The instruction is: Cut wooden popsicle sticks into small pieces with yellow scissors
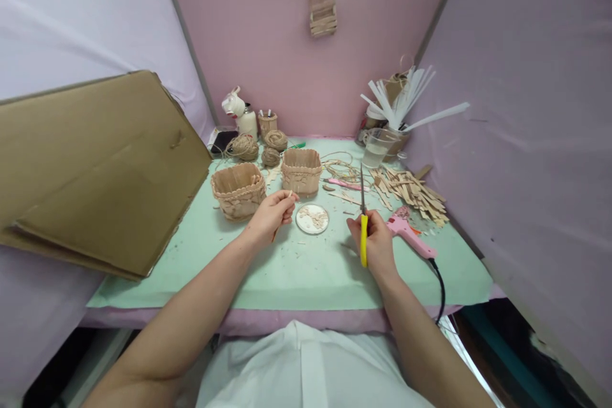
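Observation:
My left hand (275, 213) is closed in a pinch on a thin, light wooden strip (289, 194), most of it hidden by the fingers. My right hand (375, 239) grips yellow-handled scissors (364, 236), blades pointing up and away from me. Between the hands lies a small round white dish (312, 230) with pale wood scraps in it. Just beyond my left hand stand two small wooden baskets, one on the left (239, 207) and one farther back (301, 185). To the right of my right hand rests a pink glue gun (411, 237) with a black cord.
A pile of wooden sticks (414, 194) lies at the right, with a clear plastic cup (376, 148) and white glue sticks (404, 105) behind. Twine balls (245, 148) sit at the back left. A large cardboard sheet (105, 172) leans along the left side.

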Demonstrator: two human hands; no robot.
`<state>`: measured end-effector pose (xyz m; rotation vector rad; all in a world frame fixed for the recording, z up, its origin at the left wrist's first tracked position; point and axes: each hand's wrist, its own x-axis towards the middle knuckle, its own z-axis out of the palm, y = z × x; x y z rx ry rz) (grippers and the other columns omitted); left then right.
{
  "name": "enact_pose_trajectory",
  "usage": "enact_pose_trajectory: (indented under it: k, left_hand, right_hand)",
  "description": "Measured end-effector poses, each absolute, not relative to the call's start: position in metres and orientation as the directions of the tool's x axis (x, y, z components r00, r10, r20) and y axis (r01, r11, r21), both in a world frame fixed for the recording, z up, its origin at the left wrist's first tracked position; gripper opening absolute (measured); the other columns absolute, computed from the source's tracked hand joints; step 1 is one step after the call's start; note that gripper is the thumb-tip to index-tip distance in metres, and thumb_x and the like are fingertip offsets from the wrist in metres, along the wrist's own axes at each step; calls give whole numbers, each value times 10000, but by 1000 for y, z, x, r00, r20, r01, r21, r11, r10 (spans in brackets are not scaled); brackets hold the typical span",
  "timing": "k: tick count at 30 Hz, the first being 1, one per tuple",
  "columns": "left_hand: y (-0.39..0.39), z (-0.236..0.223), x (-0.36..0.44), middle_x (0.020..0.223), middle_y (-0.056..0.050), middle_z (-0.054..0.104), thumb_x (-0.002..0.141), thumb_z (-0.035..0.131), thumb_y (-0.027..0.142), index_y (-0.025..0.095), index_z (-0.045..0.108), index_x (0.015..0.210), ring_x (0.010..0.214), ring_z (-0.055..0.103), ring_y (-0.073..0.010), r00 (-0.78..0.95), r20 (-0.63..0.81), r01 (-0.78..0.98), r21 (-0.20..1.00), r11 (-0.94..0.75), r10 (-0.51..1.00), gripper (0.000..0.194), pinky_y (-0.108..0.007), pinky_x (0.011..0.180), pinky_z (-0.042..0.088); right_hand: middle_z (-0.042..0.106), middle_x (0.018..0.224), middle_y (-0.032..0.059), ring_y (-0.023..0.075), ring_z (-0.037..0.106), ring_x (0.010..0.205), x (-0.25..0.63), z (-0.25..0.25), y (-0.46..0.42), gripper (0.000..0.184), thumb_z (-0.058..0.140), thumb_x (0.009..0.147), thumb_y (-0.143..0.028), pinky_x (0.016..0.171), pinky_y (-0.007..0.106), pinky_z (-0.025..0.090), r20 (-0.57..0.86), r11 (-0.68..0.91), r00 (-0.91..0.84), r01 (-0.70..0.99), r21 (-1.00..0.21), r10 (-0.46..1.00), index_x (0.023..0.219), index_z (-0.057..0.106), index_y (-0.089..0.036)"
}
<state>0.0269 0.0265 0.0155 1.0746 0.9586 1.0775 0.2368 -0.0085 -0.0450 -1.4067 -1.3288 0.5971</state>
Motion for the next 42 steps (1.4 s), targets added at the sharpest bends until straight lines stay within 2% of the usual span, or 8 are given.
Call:
enact_pose_trajectory:
  k: [4,8,11,17,22,28,38,42]
  left_hand:
    - [27,13,25,551,37,425,739,557,405,166,589,793,470,369,-68,226,-55,-164,982,94,973,247,-187,444,298]
    - [27,13,23,643,11,499,672,628,454,161,643,811,567,454,-80,195,-55,-79,994,72,979,325,-206,543,397]
    - [27,14,23,621,10,512,620,670,467,154,656,790,566,470,-90,135,-73,-65,994,83,988,357,-233,583,427]
    - [28,11,22,612,16,528,643,655,460,165,649,808,449,402,-56,89,-2,-53,999,6,996,339,-206,472,354]
    - [28,10,21,700,-3,538,660,652,439,177,639,819,609,499,-77,147,-82,-154,982,105,986,307,-187,542,397]
    - [27,8,24,660,6,512,661,661,417,158,617,812,523,449,-54,215,-45,-232,968,96,976,303,-168,453,333]
    - [24,10,26,713,-7,557,657,660,286,154,623,809,592,504,-69,211,-90,-198,971,133,973,205,-195,564,407]
    - [23,10,28,763,-29,602,644,673,323,159,627,825,668,557,-104,206,-105,-214,965,150,973,249,-246,658,444]
  right_hand:
    - [391,620,-57,99,366,545,236,-45,-8,225,576,711,-354,510,222,312,293,182,262,378,-908,919,734,402,-214]
    - [385,613,-62,97,364,539,236,-45,-9,223,577,712,-343,508,219,308,294,185,265,369,-911,919,731,395,-216]
    - [391,615,-61,96,363,537,236,-44,-9,215,572,716,-340,505,218,308,294,188,261,364,-912,920,736,398,-216]
    - [403,611,-60,99,370,540,235,-42,-9,215,580,696,-335,511,220,322,299,194,255,366,-910,920,744,409,-215]
    - [405,593,-68,98,365,527,234,-41,-9,218,584,695,-323,512,220,326,302,200,242,369,-908,922,742,398,-220]
    - [416,618,-66,102,389,548,233,-36,-11,199,565,715,-317,535,221,339,299,208,195,385,-899,934,749,395,-221]
    - [452,666,-54,113,404,577,232,-36,-12,227,563,727,-366,552,232,329,271,177,135,478,-860,953,770,395,-219]
    - [412,635,-59,114,373,562,232,-10,-24,293,536,735,-457,524,233,311,122,106,-10,572,-814,992,735,369,-217]
